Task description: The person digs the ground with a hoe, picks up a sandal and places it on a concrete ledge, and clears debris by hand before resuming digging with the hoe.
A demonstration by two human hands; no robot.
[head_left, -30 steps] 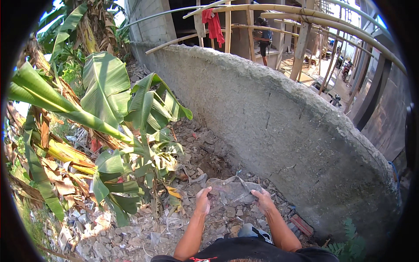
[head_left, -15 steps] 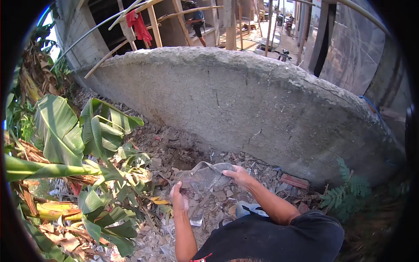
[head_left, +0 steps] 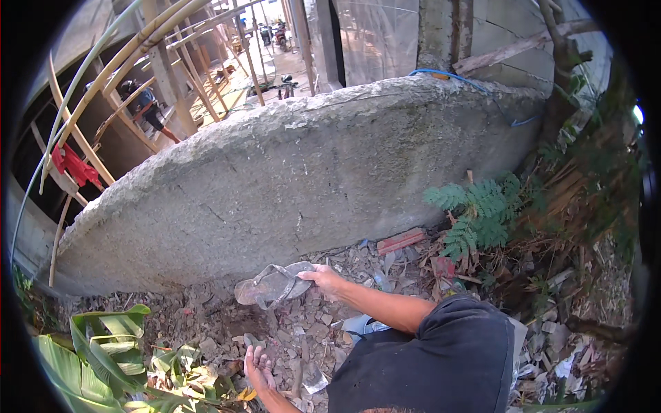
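A worn grey flip-flop [head_left: 260,292] with a strap hangs over the rubble, gripped at its right end by my right hand [head_left: 322,281]. Its sole is dusty. My left hand [head_left: 259,368] is apart from it, lower down, palm up with the fingers spread. Beside those fingertips is a small grey piece [head_left: 253,341], perhaps a stone; I cannot tell whether they touch it. Below my right forearm, partly hidden by my dark shirt, is a pale blue and white thing [head_left: 359,326] of unclear kind.
A rough concrete wall [head_left: 275,179] runs across in front. Broken rubble [head_left: 317,344] covers the ground, with a reddish brick piece [head_left: 401,241] by the wall. Banana leaves [head_left: 113,344] stand at left, a ferny plant [head_left: 475,213] at right. Beyond the wall, a person [head_left: 148,113] is among wooden poles.
The view has swung to the right. My left hand has come away from the flip-flop and dropped lower, its fingers spread. My right hand keeps its hold.
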